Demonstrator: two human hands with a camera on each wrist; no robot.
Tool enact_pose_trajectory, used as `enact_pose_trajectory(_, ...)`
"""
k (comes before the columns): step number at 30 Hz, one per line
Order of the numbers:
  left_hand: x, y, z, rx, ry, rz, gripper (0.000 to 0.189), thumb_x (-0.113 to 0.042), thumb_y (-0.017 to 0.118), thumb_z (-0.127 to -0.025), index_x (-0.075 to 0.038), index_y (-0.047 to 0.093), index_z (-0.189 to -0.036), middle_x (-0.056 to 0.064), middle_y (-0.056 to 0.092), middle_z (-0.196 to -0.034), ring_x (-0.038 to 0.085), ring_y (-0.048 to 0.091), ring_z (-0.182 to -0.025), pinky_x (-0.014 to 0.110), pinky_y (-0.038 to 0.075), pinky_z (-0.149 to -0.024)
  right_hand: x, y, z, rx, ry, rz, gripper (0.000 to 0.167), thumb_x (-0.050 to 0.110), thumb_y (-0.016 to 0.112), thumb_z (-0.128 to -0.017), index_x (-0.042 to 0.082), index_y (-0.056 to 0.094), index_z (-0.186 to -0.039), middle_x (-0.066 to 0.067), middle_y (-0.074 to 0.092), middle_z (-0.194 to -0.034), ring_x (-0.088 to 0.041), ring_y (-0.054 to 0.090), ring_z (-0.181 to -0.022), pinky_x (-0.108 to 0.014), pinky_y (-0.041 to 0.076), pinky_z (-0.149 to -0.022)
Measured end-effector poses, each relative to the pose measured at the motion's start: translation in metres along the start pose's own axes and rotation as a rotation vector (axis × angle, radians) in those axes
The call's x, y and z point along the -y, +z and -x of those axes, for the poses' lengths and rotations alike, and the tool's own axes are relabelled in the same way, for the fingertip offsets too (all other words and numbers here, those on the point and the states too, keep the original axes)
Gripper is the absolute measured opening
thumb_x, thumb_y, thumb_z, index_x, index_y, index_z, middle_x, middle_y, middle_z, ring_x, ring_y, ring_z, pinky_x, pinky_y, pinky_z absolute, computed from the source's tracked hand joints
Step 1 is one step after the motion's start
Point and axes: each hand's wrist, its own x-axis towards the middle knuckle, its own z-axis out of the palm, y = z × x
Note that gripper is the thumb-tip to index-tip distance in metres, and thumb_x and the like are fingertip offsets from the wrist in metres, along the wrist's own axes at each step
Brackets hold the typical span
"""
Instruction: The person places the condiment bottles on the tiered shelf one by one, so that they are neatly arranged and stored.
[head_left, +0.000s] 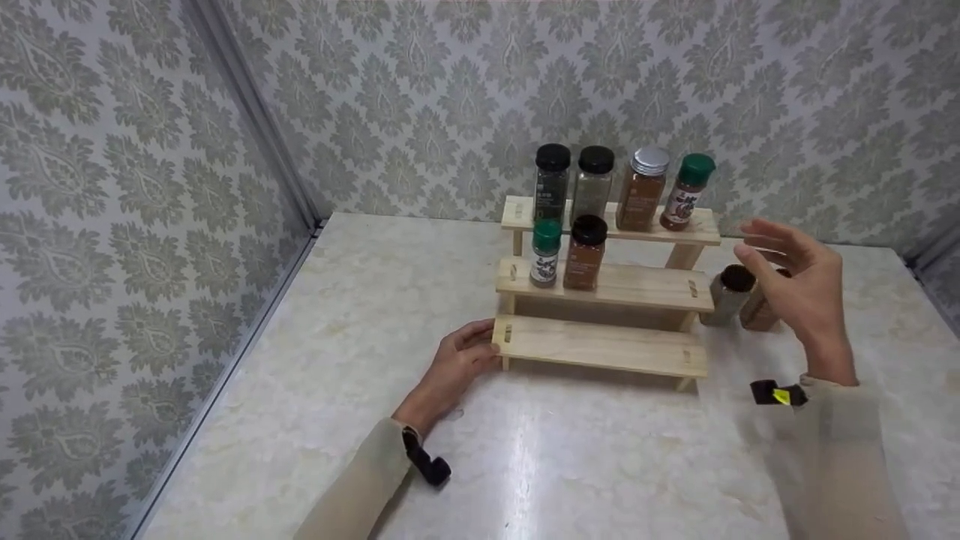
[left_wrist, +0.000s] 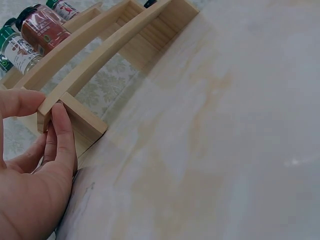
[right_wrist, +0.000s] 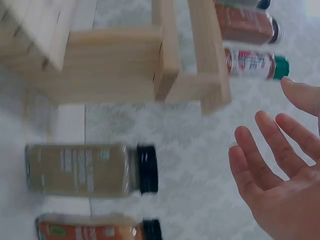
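A three-step wooden spice rack [head_left: 600, 345] stands on the table. At its lowest step's left end, my left hand [head_left: 463, 360] grips the corner, with thumb and fingers around the wood in the left wrist view. My right hand [head_left: 806, 281] is in the air to the right of the rack, fingers spread, holding nothing. Below it stand two black-capped spice jars: one with pale greenish contents [right_wrist: 82, 170] and one with orange-red contents [right_wrist: 95, 231]. The right hand partly hides the orange-red jar in the head view.
The top step carries two black-capped jars [head_left: 552, 180], a silver-capped jar [head_left: 643, 191] and a green-capped bottle [head_left: 686, 195]. On the middle step are another green-capped bottle [head_left: 545, 255] and a black-capped reddish jar [head_left: 585, 255]. Patterned wallpaper [head_left: 465, 112] rises behind the table.
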Motion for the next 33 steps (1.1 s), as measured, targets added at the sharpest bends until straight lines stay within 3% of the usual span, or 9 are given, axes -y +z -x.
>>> enact_pose_trajectory(8, -0.001, 0.0, 0.001, 0.006, 0.003, -0.009, 0.059, -0.008, 0.065, -0.102, 0.003, 0.046, -0.158, 0.023, 0.054, -0.153, 0.023, 0.063, -0.129, 0.033, 0.057, -0.103, -0.043, -0.029, -0.004, 0.039, 0.076, 0.097, 0.048, 0.022, 0.077, -0.101, 0.016, 0.066, -0.147, 0.003, 0.07, -0.14, 0.004, 0.06, -0.12, -0.02, 0.049, -0.105)
enact_pose_trajectory(12, -0.003, 0.0, 0.002, 0.013, 0.0, -0.008, 0.06, -0.008, 0.064, -0.103, 0.002, 0.045, -0.159, 0.023, 0.052, -0.154, 0.022, 0.063, -0.129, 0.032, 0.057, -0.103, -0.063, -0.043, -0.002, 0.067, 0.133, 0.106, 0.052, 0.022, 0.077, -0.1, 0.016, 0.063, -0.15, 0.005, 0.067, -0.141, 0.002, 0.059, -0.122, -0.014, 0.048, -0.103)
enact_pose_trajectory(16, -0.004, 0.001, 0.003, 0.01, 0.003, -0.009, 0.059, -0.008, 0.063, -0.103, 0.004, 0.045, -0.158, 0.024, 0.052, -0.154, 0.022, 0.063, -0.127, 0.032, 0.058, -0.1, -0.077, -0.053, 0.003, 0.146, 0.22, 0.126, 0.057, 0.029, 0.075, -0.102, 0.018, 0.058, -0.155, 0.003, 0.062, -0.147, 0.001, 0.056, -0.125, -0.006, 0.046, -0.097)
enact_pose_trajectory(20, -0.003, 0.001, 0.002, 0.003, 0.001, -0.015, 0.059, -0.008, 0.064, -0.102, 0.004, 0.045, -0.157, 0.024, 0.052, -0.154, 0.023, 0.063, -0.127, 0.032, 0.059, -0.1, -0.09, -0.059, 0.007, 0.221, 0.279, 0.144, 0.064, 0.035, 0.074, -0.102, 0.02, 0.051, -0.16, 0.004, 0.059, -0.151, 0.006, 0.053, -0.124, -0.003, 0.044, -0.093)
enact_pose_trajectory(27, -0.001, 0.001, 0.001, 0.002, 0.012, 0.01, 0.059, -0.005, 0.064, -0.101, 0.004, 0.046, -0.157, 0.024, 0.053, -0.154, 0.022, 0.063, -0.126, 0.031, 0.059, -0.098, -0.109, -0.062, 0.01, 0.245, 0.323, 0.141, 0.07, 0.038, 0.075, -0.101, 0.019, 0.047, -0.163, 0.001, 0.056, -0.153, 0.012, 0.05, -0.118, -0.003, 0.045, -0.092)
enact_pose_trajectory(33, -0.001, 0.002, 0.002, 0.005, 0.02, 0.006, 0.058, -0.006, 0.064, -0.102, 0.004, 0.047, -0.156, 0.024, 0.054, -0.153, 0.023, 0.063, -0.127, 0.032, 0.058, -0.1, -0.116, -0.062, 0.011, 0.25, 0.336, 0.087, 0.067, 0.03, 0.077, -0.1, 0.015, 0.052, -0.159, 0.027, 0.06, -0.128, 0.014, 0.055, -0.111, -0.004, 0.048, -0.087)
